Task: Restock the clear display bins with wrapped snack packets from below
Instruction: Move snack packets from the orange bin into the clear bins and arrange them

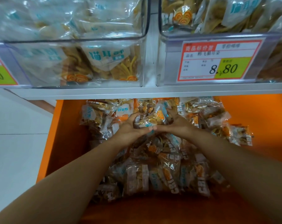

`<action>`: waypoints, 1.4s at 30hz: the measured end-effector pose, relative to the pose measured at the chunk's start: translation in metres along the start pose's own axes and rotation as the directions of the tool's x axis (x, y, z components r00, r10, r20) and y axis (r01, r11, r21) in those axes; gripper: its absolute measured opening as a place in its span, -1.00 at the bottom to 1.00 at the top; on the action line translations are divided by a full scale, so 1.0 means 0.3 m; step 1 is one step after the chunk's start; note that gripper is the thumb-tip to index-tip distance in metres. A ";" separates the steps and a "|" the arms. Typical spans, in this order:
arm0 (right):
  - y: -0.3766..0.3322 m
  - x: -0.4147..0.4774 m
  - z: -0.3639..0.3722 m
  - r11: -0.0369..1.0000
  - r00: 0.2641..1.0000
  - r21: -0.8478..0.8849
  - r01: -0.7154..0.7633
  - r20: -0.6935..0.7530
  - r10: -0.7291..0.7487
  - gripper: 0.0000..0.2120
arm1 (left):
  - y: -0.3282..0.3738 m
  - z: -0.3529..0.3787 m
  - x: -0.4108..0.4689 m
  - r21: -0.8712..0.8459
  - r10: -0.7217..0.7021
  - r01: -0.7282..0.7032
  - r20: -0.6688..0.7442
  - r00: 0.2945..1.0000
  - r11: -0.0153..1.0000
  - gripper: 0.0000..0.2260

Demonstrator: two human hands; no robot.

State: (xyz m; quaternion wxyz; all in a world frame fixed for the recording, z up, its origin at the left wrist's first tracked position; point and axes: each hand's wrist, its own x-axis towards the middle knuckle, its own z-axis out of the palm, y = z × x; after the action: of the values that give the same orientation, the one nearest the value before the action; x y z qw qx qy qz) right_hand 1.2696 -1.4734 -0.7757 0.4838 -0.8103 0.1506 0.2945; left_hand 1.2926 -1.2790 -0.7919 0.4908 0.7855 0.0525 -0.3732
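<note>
Head view: your left hand (pixel 129 127) and right hand (pixel 177 125), fingers curled round a clutch of snack packets (pixel 150 120), above the packet heap (pixel 162 160) in the orange drawer (pixel 69 126), white shelf (pixel 137 92) overhead, stocked clear bins (pixel 40 65), price tag (pixel 217 60) fronting the right one.

A red-bordered price label (pixel 217 62) showed 8.80 on a yellow-green patch, just above the white shelf edge (pixel 137 92). A second label (pixel 1 70) was cut off at the left. Pale floor tiles (pixel 15 143) lay at lower left.

Fingers (pixel 131 118) sink among packets (pixel 153 159) (tips hidden); left price tag (pixel 1 70) cropped.
</note>
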 end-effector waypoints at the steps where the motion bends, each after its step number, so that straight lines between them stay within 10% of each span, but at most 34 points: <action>1: -0.012 -0.012 -0.006 1.000 1.000 0.024 0.003 0.018 -0.003 -0.29 | 0.005 0.001 -0.008 -0.004 0.000 0.000 0.000 1.000 1.000 -0.23; 11: -0.101 -0.209 -0.030 0.999 0.998 0.052 0.015 0.066 -0.019 0.26 | 0.121 -0.042 -0.197 0.029 0.059 -0.060 0.043 0.997 0.998 -0.18; 15: -0.146 -0.387 -0.017 0.982 0.991 0.163 0.096 0.076 -0.109 -0.33 | 0.156 -0.059 -0.340 0.090 0.146 -0.152 0.073 0.987 0.984 -0.35; 18: -0.186 -0.516 -0.004 0.972 0.979 0.120 0.201 0.011 -0.203 -0.06 | 0.224 -0.103 -0.493 0.249 0.274 -0.293 0.108 0.956 0.923 -0.51; 22: -0.310 -0.686 -0.009 0.917 0.925 0.121 0.380 -0.075 -0.373 -0.23 | 0.340 -0.191 -0.737 0.373 0.481 -0.483 0.104 0.870 0.792 -0.44; 29: -0.644 -0.831 -0.043 0.722 0.713 0.045 0.690 -0.210 -0.669 -0.62 | 0.518 -0.352 -0.971 0.488 0.809 -0.657 -0.221 0.545 0.575 -0.41; 33: -0.809 -0.740 -0.038 0.666 0.648 0.061 0.744 -0.310 -0.696 -0.72 | 0.567 -0.430 -0.889 0.477 0.813 -0.659 -0.376 0.445 0.581 -0.30; 42: -0.853 -0.567 -0.013 0.700 0.670 0.174 0.693 -0.514 -0.536 -0.86 | 0.527 -0.481 -0.738 0.366 0.692 -0.613 -0.559 0.457 0.701 -0.26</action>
State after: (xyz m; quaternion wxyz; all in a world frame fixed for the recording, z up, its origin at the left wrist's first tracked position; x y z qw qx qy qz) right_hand 1.2735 -1.3593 -0.4905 0.6476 -0.7545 0.0156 -0.1056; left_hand 1.2824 -1.1803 -0.5004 0.4984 0.8485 -0.1034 0.1446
